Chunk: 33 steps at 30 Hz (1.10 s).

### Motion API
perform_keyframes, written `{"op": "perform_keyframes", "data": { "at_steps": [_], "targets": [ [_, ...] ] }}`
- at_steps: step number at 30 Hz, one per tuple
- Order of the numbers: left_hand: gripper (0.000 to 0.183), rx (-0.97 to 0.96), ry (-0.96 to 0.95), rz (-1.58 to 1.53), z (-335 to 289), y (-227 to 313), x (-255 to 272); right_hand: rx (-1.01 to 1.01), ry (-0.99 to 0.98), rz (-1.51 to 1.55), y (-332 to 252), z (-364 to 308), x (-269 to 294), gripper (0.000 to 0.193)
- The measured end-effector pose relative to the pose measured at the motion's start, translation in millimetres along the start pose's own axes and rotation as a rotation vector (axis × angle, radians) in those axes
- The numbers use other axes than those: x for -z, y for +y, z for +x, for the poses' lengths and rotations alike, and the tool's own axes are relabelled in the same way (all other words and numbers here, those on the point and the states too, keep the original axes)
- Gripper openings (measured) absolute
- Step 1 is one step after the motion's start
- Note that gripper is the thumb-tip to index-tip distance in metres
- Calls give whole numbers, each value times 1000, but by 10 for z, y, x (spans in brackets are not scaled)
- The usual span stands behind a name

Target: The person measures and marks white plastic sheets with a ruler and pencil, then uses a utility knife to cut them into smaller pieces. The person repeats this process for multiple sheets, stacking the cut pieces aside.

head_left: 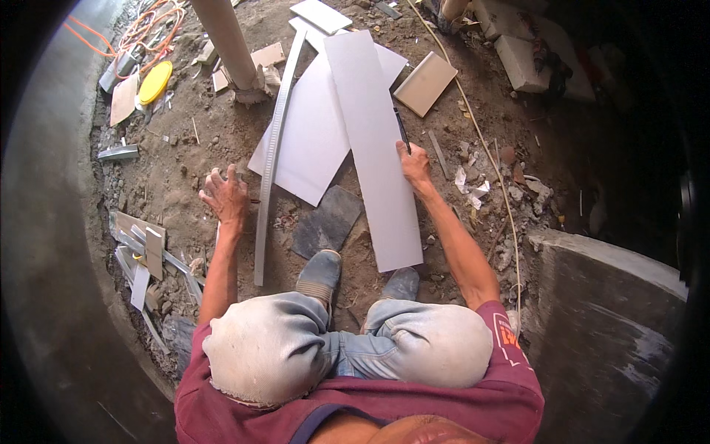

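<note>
I squat in front of a long pale panel strip (pixel 373 155), which lies lengthwise over wider white boards (pixel 314 140). At the strip's right edge, my right hand (pixel 416 164) is closed around a slim dark tool (pixel 401 127) that points away from me; its exact kind is unclear. My left hand (pixel 227 196) hovers over the dirt with fingers bent and apart, holding nothing that I can see. Just right of it, a long slotted metal strip (pixel 272 170) runs along the boards' left side. A dark flat slab (pixel 328 222) lies ahead of my shoes.
A post (pixel 228 44) stands beyond the boards. Tile offcuts (pixel 425 83), metal scraps (pixel 140 259), a yellow lid (pixel 155 82) and an orange cord (pixel 151 33) lie around. A pale hose (pixel 484 140) crosses at right, near a low concrete wall (pixel 606 296).
</note>
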<state>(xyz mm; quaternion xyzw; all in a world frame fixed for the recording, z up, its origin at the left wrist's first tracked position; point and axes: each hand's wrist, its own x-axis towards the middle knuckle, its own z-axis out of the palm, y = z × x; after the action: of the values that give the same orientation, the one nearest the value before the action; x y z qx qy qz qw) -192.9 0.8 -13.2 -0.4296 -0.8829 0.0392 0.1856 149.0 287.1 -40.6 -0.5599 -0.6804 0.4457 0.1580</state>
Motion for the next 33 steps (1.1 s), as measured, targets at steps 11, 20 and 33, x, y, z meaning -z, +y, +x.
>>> {"op": "perform_keyframes", "data": {
  "at_steps": [11, 20, 33],
  "targets": [
    [54, -71, -327, -426, 66, 652, 2, 231, 406, -315, -154, 88, -207, 47],
    [58, 43, -315, -952, 1048, 994, 483, -51, -214, -475, 207, -1093, 285, 53],
    [60, 207, -183, -1290, 904, 2130, 555, 71, 170, -531, 681, -1168, 700, 43]
  ]
}}
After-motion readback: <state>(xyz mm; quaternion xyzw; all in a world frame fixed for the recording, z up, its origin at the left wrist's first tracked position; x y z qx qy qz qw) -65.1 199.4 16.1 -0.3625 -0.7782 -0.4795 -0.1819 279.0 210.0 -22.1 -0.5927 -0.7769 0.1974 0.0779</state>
